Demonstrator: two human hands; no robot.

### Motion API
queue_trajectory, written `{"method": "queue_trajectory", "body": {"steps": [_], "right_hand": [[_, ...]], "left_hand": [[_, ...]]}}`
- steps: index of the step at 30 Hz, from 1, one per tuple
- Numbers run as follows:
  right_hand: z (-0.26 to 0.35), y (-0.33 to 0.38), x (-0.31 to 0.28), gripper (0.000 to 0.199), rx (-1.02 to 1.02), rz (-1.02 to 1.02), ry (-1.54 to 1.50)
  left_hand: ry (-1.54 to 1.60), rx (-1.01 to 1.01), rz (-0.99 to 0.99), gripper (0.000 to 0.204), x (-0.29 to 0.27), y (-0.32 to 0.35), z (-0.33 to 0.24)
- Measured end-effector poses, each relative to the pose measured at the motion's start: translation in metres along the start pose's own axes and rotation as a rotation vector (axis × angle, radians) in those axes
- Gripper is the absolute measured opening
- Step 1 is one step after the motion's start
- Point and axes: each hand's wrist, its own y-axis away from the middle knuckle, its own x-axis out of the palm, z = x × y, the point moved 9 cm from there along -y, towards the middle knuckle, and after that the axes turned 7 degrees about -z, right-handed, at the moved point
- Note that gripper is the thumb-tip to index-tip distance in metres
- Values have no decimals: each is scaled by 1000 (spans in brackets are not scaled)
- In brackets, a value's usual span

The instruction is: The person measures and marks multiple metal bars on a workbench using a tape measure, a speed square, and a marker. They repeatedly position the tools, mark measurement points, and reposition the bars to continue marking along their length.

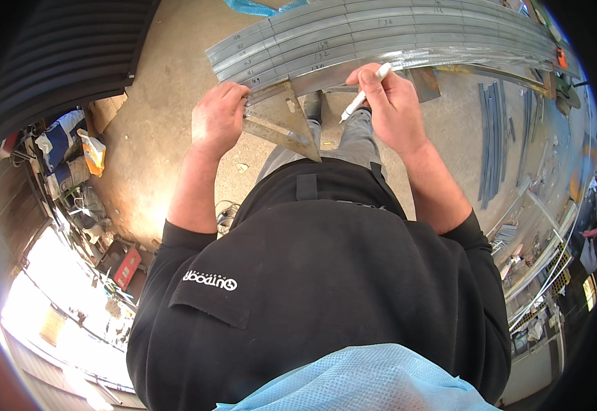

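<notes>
My left hand (220, 116) is closed on the left end of a worn metal set square (302, 142), whose one edge lies along the near side of the metal profiles (319, 48). The square's pointed corner reaches back toward my waist. Long and grey, the profiles lie side by side with dark handwritten marks on them. In my right hand (398, 109) is a white marker pen (367, 93), gripped between thumb and fingers. Its tip points down and to the left, apart from the metal. Some fingers of the right hand are at the profiles' near edge.
Under the profiles and around my feet is a concrete floor (154, 137). Several thin metal bars (492, 140) lie on it at the right. A dark ribbed panel (72, 48) stands at the far left, with bags (93, 152) and clutter below it. Blue plastic sheeting (261, 7) lies beyond the profiles.
</notes>
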Motion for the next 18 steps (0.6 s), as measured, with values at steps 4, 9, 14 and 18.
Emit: {"method": "queue_trajectory", "body": {"steps": [4, 9, 14, 18], "right_hand": [[0, 3, 10, 44, -49, -9, -4], [1, 7, 16, 35, -62, -9, 1], [8, 9, 20, 23, -103, -19, -20], [10, 10, 25, 19, -114, -9, -31]], "left_hand": [[6, 8, 1, 14, -1, -1, -1], [-7, 12, -5, 14, -1, 0, -2], [-11, 18, -6, 14, 0, 1, -1], [-13, 23, -10, 13, 1, 1, 0]]}}
